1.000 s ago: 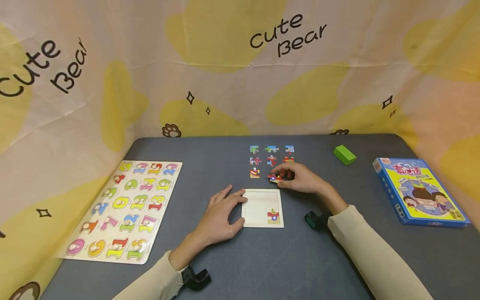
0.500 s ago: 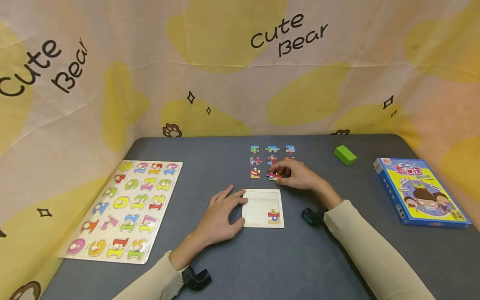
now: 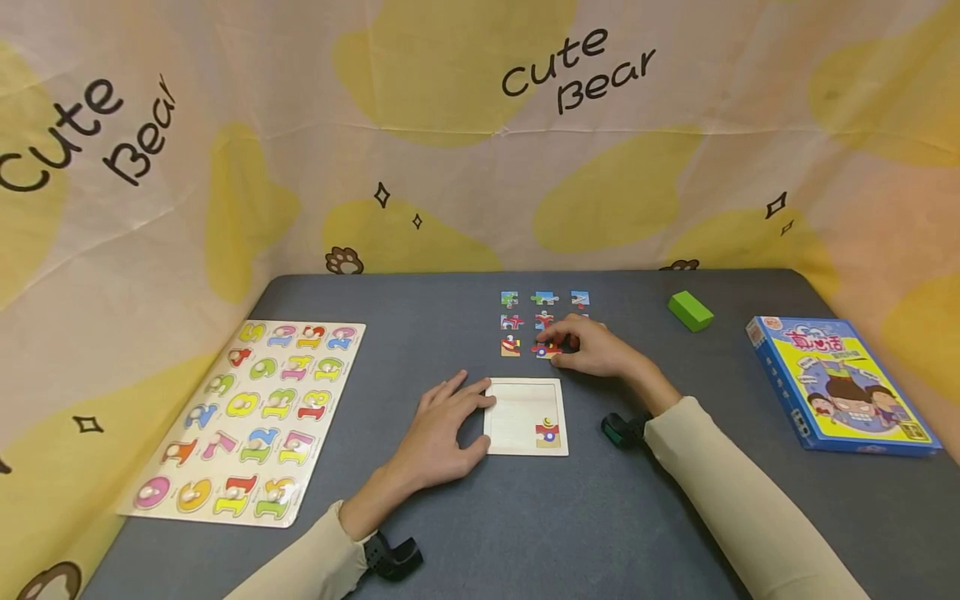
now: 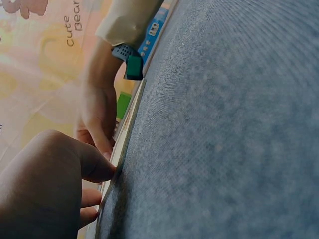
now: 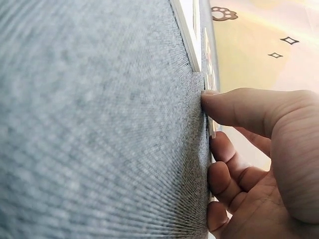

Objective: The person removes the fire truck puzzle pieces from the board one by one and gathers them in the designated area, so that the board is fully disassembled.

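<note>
A white square puzzle tray [image 3: 517, 417] lies at the middle of the table, one colourful puzzle piece [image 3: 547, 432] in its lower right corner. My left hand [image 3: 442, 429] rests at the tray's left side, fingers spread, with fingertips and thumb touching the edge. Beyond the tray, my right hand [image 3: 596, 346] pinches a red and yellow puzzle piece [image 3: 545, 352] between thumb and fingers, down at the tabletop. That piece sits beside another puzzle piece [image 3: 510, 346] in the loose rows. The right hand partly covers the row's right end.
More loose pieces, such as a blue puzzle piece [image 3: 544, 297], lie in rows behind. A number puzzle board [image 3: 247, 425] is at left. A green block [image 3: 690, 311] and a blue and yellow box [image 3: 840, 383] stand at right. A printed cloth [image 3: 450, 167] hangs behind.
My right hand has shifted slightly left with the puzzle piece, which now lies flatter and in line with the neighbouring piece. The left hand and the tray have stayed put.
</note>
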The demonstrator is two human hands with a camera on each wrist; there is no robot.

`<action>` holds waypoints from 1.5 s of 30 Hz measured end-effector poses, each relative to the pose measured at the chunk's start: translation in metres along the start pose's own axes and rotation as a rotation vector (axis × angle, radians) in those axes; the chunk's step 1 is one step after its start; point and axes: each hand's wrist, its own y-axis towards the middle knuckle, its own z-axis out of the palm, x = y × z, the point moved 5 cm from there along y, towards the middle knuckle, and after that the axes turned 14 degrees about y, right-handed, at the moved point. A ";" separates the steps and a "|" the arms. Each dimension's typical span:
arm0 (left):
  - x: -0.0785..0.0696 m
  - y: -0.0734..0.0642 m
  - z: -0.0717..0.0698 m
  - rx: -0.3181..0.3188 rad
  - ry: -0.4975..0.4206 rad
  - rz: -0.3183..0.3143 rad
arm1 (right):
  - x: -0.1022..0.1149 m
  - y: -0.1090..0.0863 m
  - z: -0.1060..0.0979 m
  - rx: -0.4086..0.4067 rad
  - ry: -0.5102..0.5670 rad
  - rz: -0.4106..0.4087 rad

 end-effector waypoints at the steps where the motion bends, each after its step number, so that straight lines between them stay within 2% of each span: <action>1: 0.000 0.000 0.000 -0.002 0.000 0.000 | 0.000 0.000 0.000 -0.003 0.005 -0.001; 7: 0.000 0.000 -0.001 -0.002 -0.001 0.001 | -0.001 -0.003 -0.001 -0.069 0.027 -0.017; 14: -0.001 0.000 -0.001 0.006 -0.006 -0.002 | -0.002 -0.007 -0.004 -0.172 -0.023 -0.014; 30: -0.001 0.000 -0.001 -0.006 0.008 0.000 | -0.002 -0.004 -0.003 -0.208 -0.033 0.027; 35: 0.001 0.000 -0.001 0.003 0.007 -0.008 | -0.004 -0.007 -0.003 -0.222 0.009 0.017; 42: -0.001 0.000 -0.001 0.017 0.017 -0.005 | -0.009 -0.018 -0.003 -0.233 0.188 0.005; 45: -0.001 0.000 -0.002 0.020 0.013 -0.009 | -0.008 -0.021 -0.004 -0.225 0.215 -0.010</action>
